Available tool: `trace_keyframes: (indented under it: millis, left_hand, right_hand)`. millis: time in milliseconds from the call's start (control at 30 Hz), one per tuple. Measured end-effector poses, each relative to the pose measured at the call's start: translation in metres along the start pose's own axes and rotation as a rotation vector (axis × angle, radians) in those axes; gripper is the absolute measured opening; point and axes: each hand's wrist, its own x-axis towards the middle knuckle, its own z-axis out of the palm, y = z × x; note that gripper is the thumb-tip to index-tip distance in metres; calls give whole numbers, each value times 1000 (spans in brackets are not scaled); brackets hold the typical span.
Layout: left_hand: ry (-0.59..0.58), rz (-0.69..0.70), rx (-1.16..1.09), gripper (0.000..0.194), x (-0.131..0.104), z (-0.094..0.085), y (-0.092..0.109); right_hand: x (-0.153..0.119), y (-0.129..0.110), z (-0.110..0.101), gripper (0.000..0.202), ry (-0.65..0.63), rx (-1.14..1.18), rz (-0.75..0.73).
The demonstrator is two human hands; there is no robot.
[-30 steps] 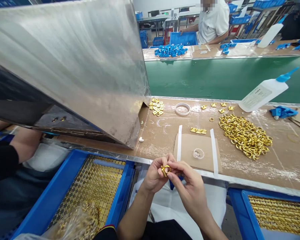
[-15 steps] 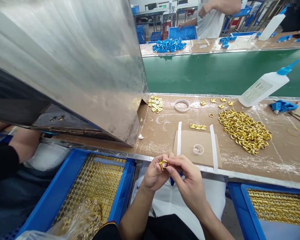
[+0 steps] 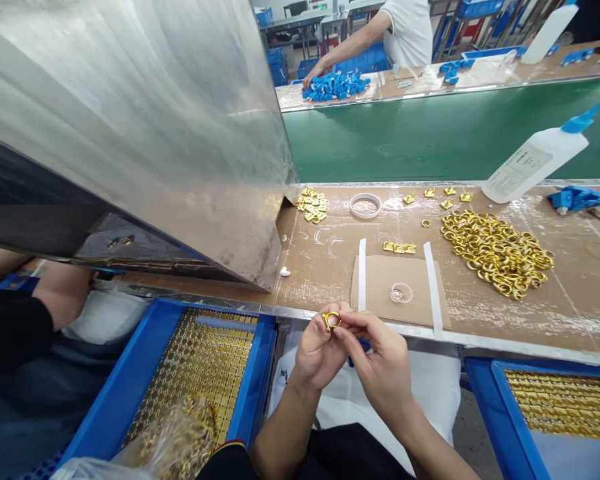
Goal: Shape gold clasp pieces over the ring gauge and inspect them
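Observation:
My left hand (image 3: 316, 353) and my right hand (image 3: 380, 363) meet just in front of the bench edge, both pinching one small gold ring (image 3: 331, 321) between their fingertips. Beyond them a taped cardboard pad (image 3: 377, 285) carries a small clear ring (image 3: 401, 293). A short row of gold square pieces (image 3: 399, 247) lies behind the pad. A big heap of gold rings (image 3: 497, 251) spreads on the right of the bench.
A slanted steel panel (image 3: 145, 127) fills the left. Blue trays of gold parts sit at lower left (image 3: 200, 373) and lower right (image 3: 560, 403). A glue bottle (image 3: 535, 163), a white ring (image 3: 365, 205) and a green conveyor (image 3: 445, 133) lie beyond. A co-worker (image 3: 405, 30) handles blue parts (image 3: 335, 85); another person's arm (image 3: 55, 293) is at left.
My hands stay together on the gold ring and have lifted slightly toward the bench edge. The co-worker across the conveyor has reached an arm to the blue parts.

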Motion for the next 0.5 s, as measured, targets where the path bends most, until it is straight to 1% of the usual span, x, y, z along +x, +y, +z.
trace_keyframes:
  millis: [100,167,233,333,400,500]
  left_hand:
    - [-7,22,21,59,-1,-2,0]
    - [-20,40,31,61,-2,-2,0]
    - [-39,64,39,63,-3,-2,2]
    - [-42,95,64,67,-5,-2,5]
    - [-41,102,63,65,-7,-2,7]
    - [-60,115,15,60,-10,-2,8]
  right_hand:
    - [2,-2,-2,6,-17,59,37]
    - [3,-5,-3,6,-35,88,31]
    - [3,-9,-4,8,-47,79,-11]
    - [1,-14,-3,12,-32,12,-112]
    - [-1,-17,0,15,-14,-17,-166]
    - [-4,-19,5,16,1,-26,-203]
